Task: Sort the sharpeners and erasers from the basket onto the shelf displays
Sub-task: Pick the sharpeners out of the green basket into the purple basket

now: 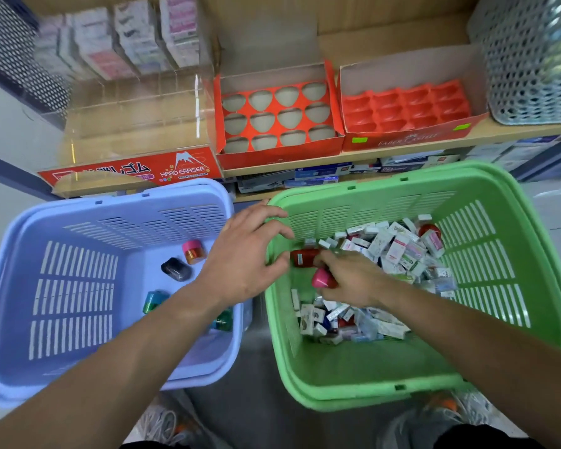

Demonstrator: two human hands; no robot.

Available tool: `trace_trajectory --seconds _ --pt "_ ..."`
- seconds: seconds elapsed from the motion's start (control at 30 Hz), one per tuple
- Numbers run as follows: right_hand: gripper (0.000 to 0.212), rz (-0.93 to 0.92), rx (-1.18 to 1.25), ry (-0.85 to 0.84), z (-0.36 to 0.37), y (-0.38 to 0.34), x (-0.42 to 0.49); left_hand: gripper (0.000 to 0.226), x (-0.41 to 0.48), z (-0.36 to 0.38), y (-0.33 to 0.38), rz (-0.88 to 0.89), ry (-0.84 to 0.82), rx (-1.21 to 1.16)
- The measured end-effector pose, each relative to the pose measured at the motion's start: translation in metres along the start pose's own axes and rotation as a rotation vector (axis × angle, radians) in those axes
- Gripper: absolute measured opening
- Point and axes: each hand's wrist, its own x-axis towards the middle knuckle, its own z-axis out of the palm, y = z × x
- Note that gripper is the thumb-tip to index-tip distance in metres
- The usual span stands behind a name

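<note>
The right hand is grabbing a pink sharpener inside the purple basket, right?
No, the basket is wrong. In the head view, the right hand grips the pink round plastic sharpener inside the green slotted plastic basket. The purple slotted plastic basket stands beside it.

On the floor point(259, 400) before me the left basket point(78, 286) holds sharpeners point(175, 268) and the right basket point(483, 270) beside it holds erasers point(399, 251), with display boxes point(280, 157) on the shelf point(515, 131) behind them
</note>
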Motion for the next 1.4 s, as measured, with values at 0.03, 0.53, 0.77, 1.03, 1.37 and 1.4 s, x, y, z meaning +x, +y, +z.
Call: trace_trajectory --seconds 0.03,0.53,0.77,1.03,1.37,1.4 --pt "0.052 0.052 0.071 0.033 -0.01 0.011 -0.012 0.033 -0.001 -0.005 0.004 0.015 0.009 0.04" --pt "0.054 0.285 0.353 0.266 -0.037 0.081 -0.066 0.083 0.047 0.15 0.07 -0.944 -0.244 -0.51" --pt "0.045 0.284 0.496 0.312 -0.032 0.092 -0.055 0.105 0.049 0.183 0.069 -0.939 -0.257 -0.361" --pt "0.043 0.289 0.516 0.334 -0.031 0.093 -0.052 0.079 0.056 0.185 0.072 -0.846 -0.214 -0.49" --pt "0.042 0.283 0.653 0.345 -0.047 0.076 -0.064 0.069 0.058 0.148 0.091 -0.839 -0.079 -0.619" --pt "0.042 0.281 0.652 0.363 -0.053 0.071 -0.067 0.068 0.06 0.136 0.098 -0.814 -0.063 -0.656"
